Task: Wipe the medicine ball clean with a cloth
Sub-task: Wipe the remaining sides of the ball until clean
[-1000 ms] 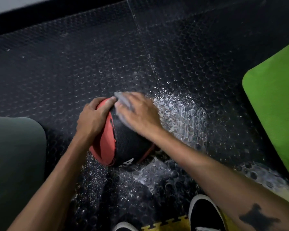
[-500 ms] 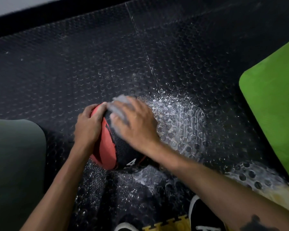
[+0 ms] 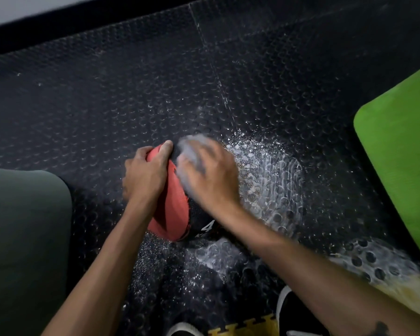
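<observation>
Mid-wipe: medicine ball [image 3: 172, 204] on the studded floor [image 3: 107, 93], steadied by left hand [image 3: 143, 175] with fingers curled over its red panel; right hand [image 3: 211, 178] pressing grey cloth [image 3: 192, 151] on the upper black side, finger state blurred; lower faces seemingly left, white residue around

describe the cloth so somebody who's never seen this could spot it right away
Start at the black studded floor and find the red and black medicine ball resting near its middle. On the ball's far upper side, the right hand presses a crumpled cloth against it, while the left hand grips the red panel. The cloth is the only pale grey, soft thing there, blurred.
</observation>
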